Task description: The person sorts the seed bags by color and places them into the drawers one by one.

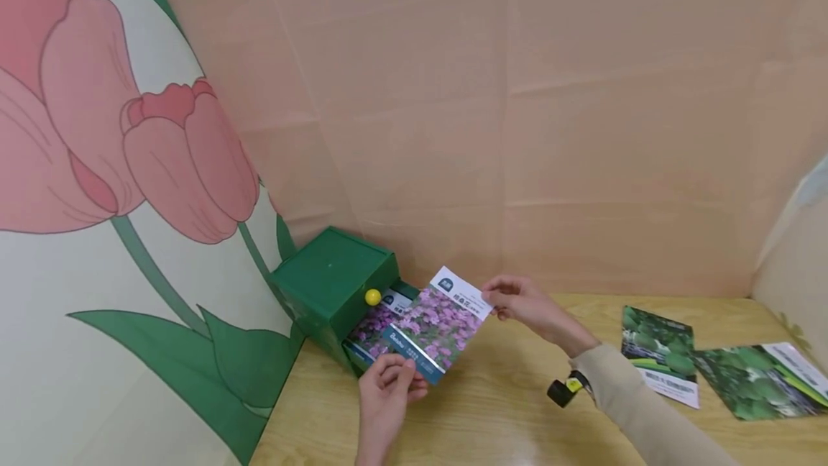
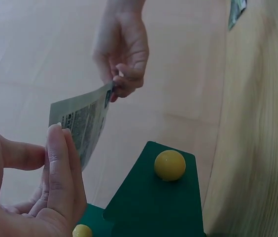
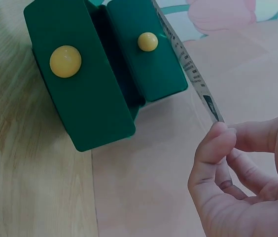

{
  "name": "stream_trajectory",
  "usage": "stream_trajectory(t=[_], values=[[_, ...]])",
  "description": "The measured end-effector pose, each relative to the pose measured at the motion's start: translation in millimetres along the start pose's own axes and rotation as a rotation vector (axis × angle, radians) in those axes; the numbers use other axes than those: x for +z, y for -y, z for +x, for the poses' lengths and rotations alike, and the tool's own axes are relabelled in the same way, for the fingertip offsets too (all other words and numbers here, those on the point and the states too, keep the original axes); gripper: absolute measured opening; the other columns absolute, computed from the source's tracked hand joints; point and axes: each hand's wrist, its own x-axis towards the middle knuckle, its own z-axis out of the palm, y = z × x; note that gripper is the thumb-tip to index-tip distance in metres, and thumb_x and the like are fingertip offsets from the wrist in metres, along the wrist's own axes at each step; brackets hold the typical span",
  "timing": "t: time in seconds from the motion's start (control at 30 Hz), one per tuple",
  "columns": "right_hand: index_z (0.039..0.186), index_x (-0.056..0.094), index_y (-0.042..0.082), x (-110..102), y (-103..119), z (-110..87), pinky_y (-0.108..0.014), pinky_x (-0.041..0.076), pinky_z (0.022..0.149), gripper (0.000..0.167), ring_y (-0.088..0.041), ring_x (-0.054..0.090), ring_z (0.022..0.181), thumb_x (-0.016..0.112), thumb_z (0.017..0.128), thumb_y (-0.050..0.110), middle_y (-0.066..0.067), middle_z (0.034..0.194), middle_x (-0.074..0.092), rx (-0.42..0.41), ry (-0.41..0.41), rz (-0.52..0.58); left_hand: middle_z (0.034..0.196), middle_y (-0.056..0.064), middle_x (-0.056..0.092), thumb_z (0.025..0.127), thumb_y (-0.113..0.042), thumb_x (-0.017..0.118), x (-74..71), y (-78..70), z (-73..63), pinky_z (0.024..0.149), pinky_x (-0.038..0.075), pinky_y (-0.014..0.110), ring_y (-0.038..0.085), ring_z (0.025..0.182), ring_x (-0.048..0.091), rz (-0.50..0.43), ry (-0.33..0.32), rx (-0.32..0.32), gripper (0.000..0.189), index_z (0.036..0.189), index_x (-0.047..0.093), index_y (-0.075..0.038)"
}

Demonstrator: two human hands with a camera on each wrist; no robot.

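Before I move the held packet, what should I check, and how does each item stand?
1. Held packet pinched by left hand and right hand: ok.
2. Lower drawer pulled open: ok.
3. Upper drawer pushed in: ok.
4. Lower drawer empty: not ok, another flower packet lies inside.
5. Held packet not touching the drawer: cannot tell from these angles.
6. Leafy packets apart from both hands: ok.

Held packet (image 1: 443,322) purple-flowered, white-and-teal-edged; box (image 1: 333,265) green; knob (image 1: 372,297) yellow; tabletop (image 1: 511,394) wood-grained; sleeve (image 1: 640,405) beige.
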Motion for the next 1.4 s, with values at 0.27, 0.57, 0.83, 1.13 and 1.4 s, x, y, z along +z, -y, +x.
stream_trajectory(t=[0.27,0.57,0.83,1.13,1.4], values=[[0.124,0.065,-0.006,9,-3,11.9,-0.024,0.056,0.07,0.028,-0.015,0.061,0.08,0.067,0.106,0.015,-0.009,0.095,0.068,-0.019,-0.049,-0.052,0.085,0.018,0.074,0.101,-0.005,0.071,-6.0,2.6,5.9,0.068,0.069,0.034,0.018,0.071,0.074,0.022,-0.044,-0.009,0.023,0.108,0.062,0.015],[0.12,0.068,-0.006,20,-9,27.9,-0.024,0.056,0.07,0.024,-0.015,0.062,0.08,0.068,0.104,0.012,-0.006,0.094,0.07,-0.012,-0.07,-0.054,0.085,0.018,0.075,0.101,-0.005,0.071,-15.1,4.9,10.0,0.067,0.069,0.033,0.017,0.071,0.074,0.043,-0.093,-0.009,0.021,0.107,0.063,0.013],[0.119,0.07,-0.005,28,-11,33.1,-0.024,0.055,0.069,0.024,-0.015,0.062,0.08,0.068,0.104,0.012,-0.006,0.093,0.07,-0.006,-0.088,-0.072,0.083,0.016,0.075,0.101,-0.004,0.071,-19.1,9.6,13.6,0.064,0.068,0.032,0.017,0.07,0.074,0.064,-0.132,-0.005,0.018,0.105,0.063,0.012],[0.118,0.072,-0.001,37,-18,44.5,-0.024,0.051,0.065,0.023,-0.018,0.061,0.081,0.07,0.103,0.016,-0.005,0.093,0.07,-0.006,-0.115,-0.124,0.082,0.015,0.075,0.102,-0.005,0.071,-28.1,16.6,18.3,0.059,0.066,0.029,0.014,0.065,0.07,0.082,-0.167,0.003,0.018,0.106,0.064,0.011],[0.115,0.074,0.002,44,-25,53.6,-0.024,0.048,0.061,0.02,-0.016,0.059,0.078,0.07,0.102,0.016,-0.006,0.095,0.07,0.0,-0.132,-0.12,0.082,0.016,0.075,0.101,-0.004,0.071,-34.1,18.2,21.3,0.056,0.065,0.028,0.013,0.062,0.068,0.109,-0.197,0.013,0.017,0.105,0.065,0.011]])
